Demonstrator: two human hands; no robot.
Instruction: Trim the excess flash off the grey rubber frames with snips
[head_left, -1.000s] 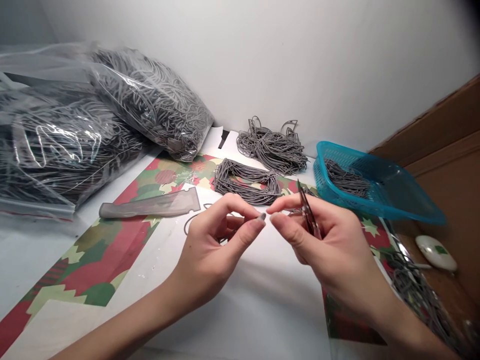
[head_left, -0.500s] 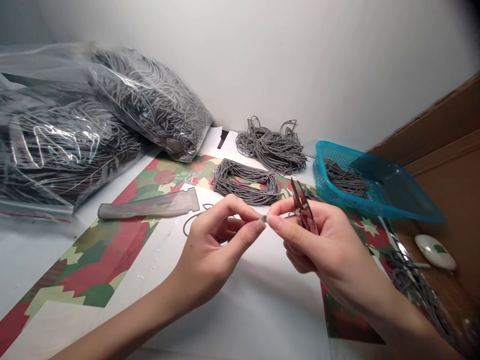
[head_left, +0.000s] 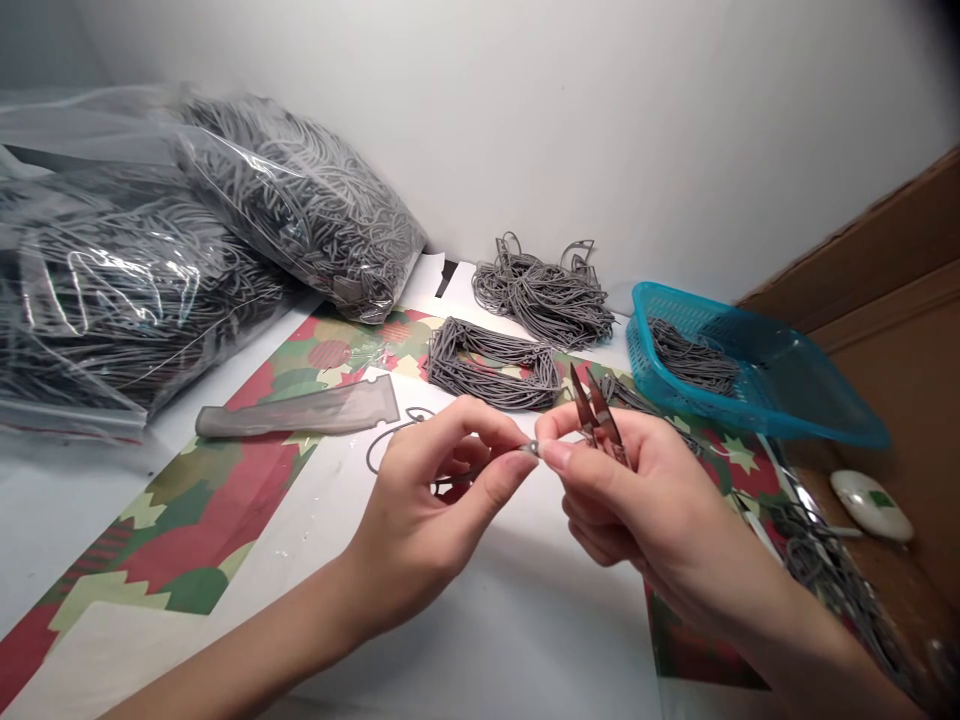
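Note:
My left hand [head_left: 424,510] pinches the end of a thin grey cord [head_left: 529,446] between thumb and forefinger, its other fingers curled. My right hand [head_left: 634,500] meets it fingertip to fingertip, pinching the same small cord end. The right hand also grips a pair of small thread snips [head_left: 592,412], blades pointing up and slightly apart. A loop of grey cord [head_left: 390,440] trails on the table under my left hand.
Two clear bags of grey cords [head_left: 300,205] lie at the left. A bundle [head_left: 491,365] and a loose pile [head_left: 544,290] of cords sit behind the hands. A blue basket [head_left: 795,415] holds more cords at right, beside a cardboard wall [head_left: 892,300]. A grey flat strip [head_left: 300,408] lies on patterned paper.
Both hands have sunk a little and closed together on the cord end. The snips have tilted left and their blades have parted slightly.

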